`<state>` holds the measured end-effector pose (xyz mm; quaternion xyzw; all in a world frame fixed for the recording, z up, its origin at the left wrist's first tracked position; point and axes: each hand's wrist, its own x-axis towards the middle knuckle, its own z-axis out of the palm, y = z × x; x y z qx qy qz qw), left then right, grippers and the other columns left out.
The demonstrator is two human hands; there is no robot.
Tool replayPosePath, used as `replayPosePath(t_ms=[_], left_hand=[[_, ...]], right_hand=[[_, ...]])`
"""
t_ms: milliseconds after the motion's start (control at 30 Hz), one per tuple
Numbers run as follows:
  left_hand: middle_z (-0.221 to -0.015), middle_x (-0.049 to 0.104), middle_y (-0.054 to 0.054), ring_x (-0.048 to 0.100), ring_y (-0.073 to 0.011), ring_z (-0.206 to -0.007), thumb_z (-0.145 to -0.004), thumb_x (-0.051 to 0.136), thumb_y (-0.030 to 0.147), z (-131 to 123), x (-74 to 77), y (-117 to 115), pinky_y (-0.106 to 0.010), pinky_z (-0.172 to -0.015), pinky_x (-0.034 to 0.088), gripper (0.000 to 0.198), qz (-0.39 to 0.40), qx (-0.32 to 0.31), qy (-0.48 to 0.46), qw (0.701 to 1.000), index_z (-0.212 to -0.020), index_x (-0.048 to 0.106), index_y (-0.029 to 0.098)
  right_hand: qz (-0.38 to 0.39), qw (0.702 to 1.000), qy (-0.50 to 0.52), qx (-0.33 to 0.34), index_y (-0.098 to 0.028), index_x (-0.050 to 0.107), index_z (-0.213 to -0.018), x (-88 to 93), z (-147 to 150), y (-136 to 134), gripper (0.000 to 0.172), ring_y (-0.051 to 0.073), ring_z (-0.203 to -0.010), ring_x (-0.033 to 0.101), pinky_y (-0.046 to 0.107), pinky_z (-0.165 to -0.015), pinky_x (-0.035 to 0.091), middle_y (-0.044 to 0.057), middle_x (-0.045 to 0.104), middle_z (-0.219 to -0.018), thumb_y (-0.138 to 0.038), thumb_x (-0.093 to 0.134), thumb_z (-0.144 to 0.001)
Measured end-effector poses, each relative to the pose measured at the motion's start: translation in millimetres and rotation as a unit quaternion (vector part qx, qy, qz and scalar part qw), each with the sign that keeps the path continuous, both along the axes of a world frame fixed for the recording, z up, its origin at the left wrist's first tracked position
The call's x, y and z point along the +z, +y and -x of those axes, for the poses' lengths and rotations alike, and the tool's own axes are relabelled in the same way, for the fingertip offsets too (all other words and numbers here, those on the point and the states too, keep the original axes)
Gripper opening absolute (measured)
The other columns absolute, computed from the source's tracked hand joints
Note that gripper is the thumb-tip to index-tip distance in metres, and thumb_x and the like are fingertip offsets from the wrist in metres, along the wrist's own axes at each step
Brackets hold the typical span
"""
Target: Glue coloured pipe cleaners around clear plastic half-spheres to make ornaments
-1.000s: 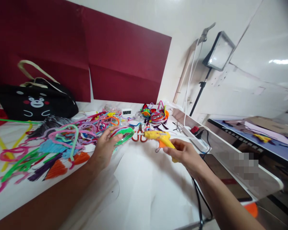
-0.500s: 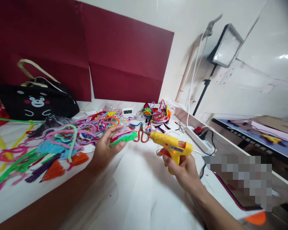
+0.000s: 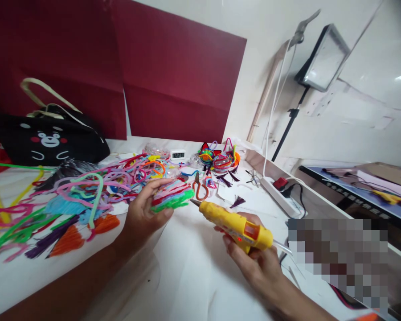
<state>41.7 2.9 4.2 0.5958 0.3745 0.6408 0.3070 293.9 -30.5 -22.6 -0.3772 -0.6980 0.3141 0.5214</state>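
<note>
L hand curled narrow round a striped pipe-cleaner piece, fingers on top, thumb underneath; piece sits nr middle of view, over the white tabletop, w/ its red, pink, lilac & green rows facing up, green along the lower edge. All o'clocks below read from that piece.

R hand at 4 o'clock, wrapped round the grip of a yellow hot-glue gun, nozzle aimed back at the piece & its tip just beside the R edge; can't tell if they touch. Small red light lit on the gun's side, clear glue stick poking out the back.

Orange-handled pliers lie nr, at 3 o'clock; a dark purple tassel further out same way, then a white power strip. Small white digital clock at 12, wrapped multicolour balls at 2. Big tangle of loose pipe cleaners at 9, orange tassels b/w 8 & 9. Black tote bag w/ bear face approx 10, maroon board behind at 12, floodlight on stand far off at 2
</note>
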Motion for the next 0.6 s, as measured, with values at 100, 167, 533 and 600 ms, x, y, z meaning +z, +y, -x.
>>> replayPosePath(t_ms=[100,167,533,600], left_hand=[[-0.12,0.067,-0.004,0.063,-0.0241,-0.111,-0.073,0.077,0.031,0.5,-2.4,0.9,-0.029,-0.09,0.052,0.048,0.002,-0.009,-0.013,1.0,-0.119,0.063,0.026],[-0.12,0.067,-0.003,0.061,-0.0232,-0.114,-0.074,0.077,0.031,0.6,-4.2,1.6,-0.027,-0.091,0.051,0.048,0.004,-0.017,-0.024,1.0,-0.119,0.063,0.028],[-0.121,0.066,-0.008,0.061,-0.0268,-0.115,-0.073,0.077,0.03,-6.5,-0.6,-3.4,-0.034,-0.094,0.051,0.047,0.025,-0.019,-0.028,0.999,-0.117,0.062,0.023],[-0.12,0.066,-0.009,0.062,-0.0274,-0.112,-0.073,0.077,0.03,-7.4,-0.2,-3.8,-0.035,-0.092,0.051,0.048,0.031,-0.019,-0.028,0.999,-0.117,0.062,0.022]], right_hand=[[0.009,1.0,0.004,0.007,-0.029,0.048,-0.12,2.8,0.6,-1.9,0.033,0.019,-0.086,0.066,0.024,-0.057,0.05,0.006,0.066,-0.104,-0.02,0.059,-0.09],[0.006,1.0,0.011,0.023,-0.029,0.047,-0.12,4.3,1.5,-2.6,0.033,0.019,-0.089,0.067,0.022,-0.054,0.048,0.005,0.065,-0.103,-0.018,0.057,-0.09],[-0.013,1.0,-0.009,0.021,-0.029,0.049,-0.122,-0.7,2.1,-0.6,0.035,0.021,-0.098,0.066,0.024,-0.061,0.053,0.006,0.064,-0.106,-0.018,0.057,-0.09],[-0.019,0.999,-0.005,0.027,-0.029,0.048,-0.124,-2.3,1.5,-0.5,0.036,0.021,-0.098,0.066,0.024,-0.062,0.054,0.006,0.065,-0.107,-0.018,0.056,-0.091]])
